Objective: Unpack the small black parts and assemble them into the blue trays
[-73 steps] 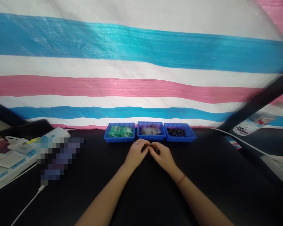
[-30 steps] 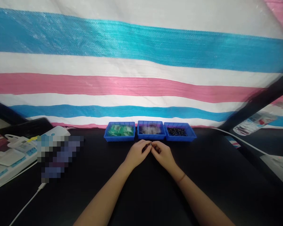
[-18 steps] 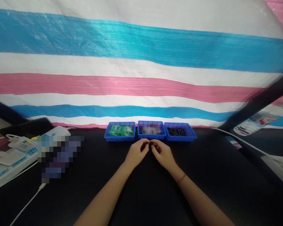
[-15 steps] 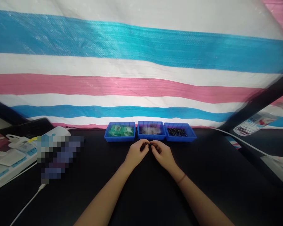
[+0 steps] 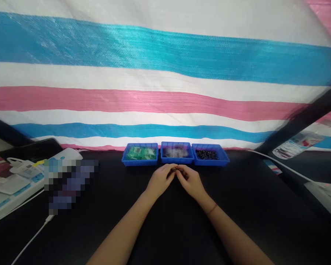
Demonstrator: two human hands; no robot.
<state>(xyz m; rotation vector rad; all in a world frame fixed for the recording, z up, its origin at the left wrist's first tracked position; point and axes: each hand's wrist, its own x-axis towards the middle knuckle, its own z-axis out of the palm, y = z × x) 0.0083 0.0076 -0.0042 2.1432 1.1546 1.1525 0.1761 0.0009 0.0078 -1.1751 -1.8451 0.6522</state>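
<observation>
My left hand [image 5: 160, 181] and my right hand [image 5: 191, 181] meet at the fingertips over the black table, both closed in a pinch. Something small and dark sits between the fingers, mostly covered, and I cannot make out what it is. Just beyond the hands stand three blue trays side by side. Green packets fill the left tray [image 5: 139, 163]. Clear, greyish plastic pieces lie in the middle tray [image 5: 177, 161], the one nearest my fingertips. In the right tray [image 5: 212, 162] are several small black parts.
On the left lie a white power strip [image 5: 71, 156] with plugs, a blurred-out object [image 5: 74, 184] and a white cable [image 5: 30, 243]. A clear plastic packet [image 5: 298, 144] and another white cable [image 5: 287, 169] are at the right. A striped sheet [image 5: 165, 103] hangs behind the table.
The left fingers have shifted slightly right and closed up against the right fingertips, covering more of the small dark thing. The right hand and the trays stay put.
</observation>
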